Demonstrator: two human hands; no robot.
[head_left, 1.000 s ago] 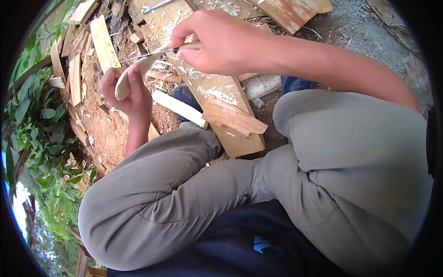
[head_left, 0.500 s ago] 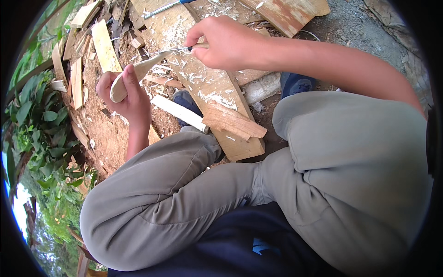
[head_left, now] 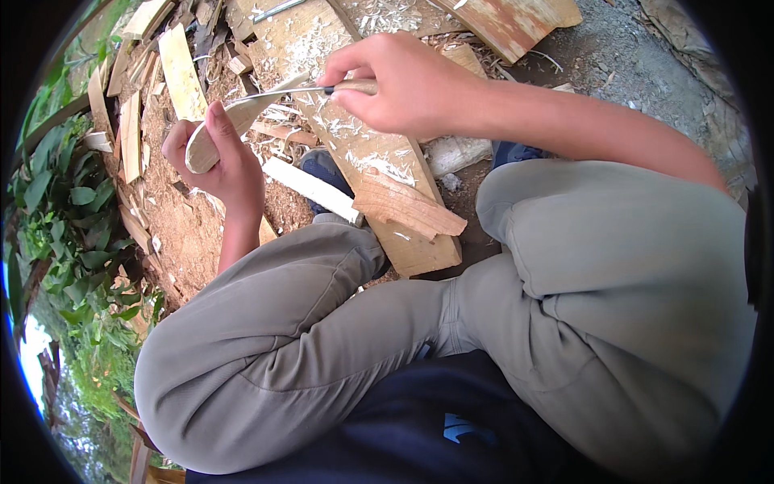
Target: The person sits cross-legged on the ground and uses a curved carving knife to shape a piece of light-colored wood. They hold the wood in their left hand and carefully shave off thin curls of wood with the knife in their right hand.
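My left hand [head_left: 234,165] is closed around the broad rounded end of a pale, spoon-shaped piece of wood [head_left: 248,115], the thumb lying along its side. Its narrow end points up and right, toward my other hand. In my right hand [head_left: 403,87] is a carving knife, gripped by its short wooden handle [head_left: 355,85]. The thin metal blade [head_left: 282,92] reaches left and lies against the upper side of the carved wood. Where exactly the edge meets the wood is too fine to tell.
Beneath my hands a long plank [head_left: 379,153] carries curled shavings and a reddish wood offcut [head_left: 407,206]. A pale strip [head_left: 310,189] lies beside my shoe [head_left: 325,177]. A metal rod [head_left: 278,10] rests at the far end. Offcuts litter the ground; leafy plants [head_left: 68,202] stand left.
My right hand has shifted slightly right and down with the knife, and the blade's angle over the wood has changed. My left hand keeps its grip. The whole view has moved slightly.
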